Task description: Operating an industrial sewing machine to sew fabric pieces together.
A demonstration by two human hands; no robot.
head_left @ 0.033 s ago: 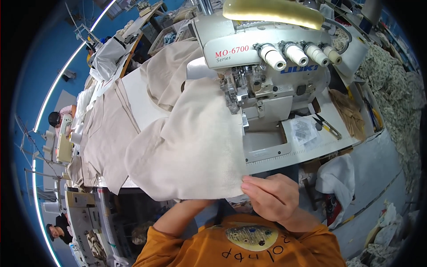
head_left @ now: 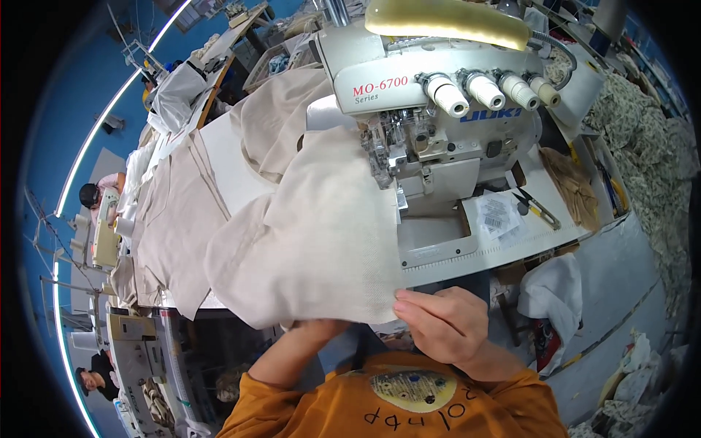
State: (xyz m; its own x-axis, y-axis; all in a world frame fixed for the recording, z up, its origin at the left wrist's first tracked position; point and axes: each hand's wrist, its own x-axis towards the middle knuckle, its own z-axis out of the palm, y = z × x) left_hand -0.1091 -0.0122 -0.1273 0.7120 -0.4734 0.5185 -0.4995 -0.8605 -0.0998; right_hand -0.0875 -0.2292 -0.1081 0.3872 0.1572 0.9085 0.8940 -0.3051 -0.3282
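Note:
A beige fabric piece (head_left: 321,233) runs from under the presser-foot area of a white overlock sewing machine (head_left: 431,95) toward me. Its right edge lines up with the needle area. My right hand (head_left: 449,321) is closed in a pinch on the near right corner, with thumb and forefinger pressed together. My left hand (head_left: 319,330) reaches under the near edge of the same cloth; its fingers are hidden by the fabric, so its grip does not show.
More beige pieces (head_left: 175,219) lie on the table at left. Thread snips (head_left: 540,212) and a labelled plastic packet (head_left: 500,215) rest right of the machine. A patterned cloth heap (head_left: 642,131) fills the far right. Other people (head_left: 91,196) sit at machines on the left.
The near edge of the cloth has risen slightly around my left hand, so more of that hand shows. My right hand has shifted very slightly left with the corner.

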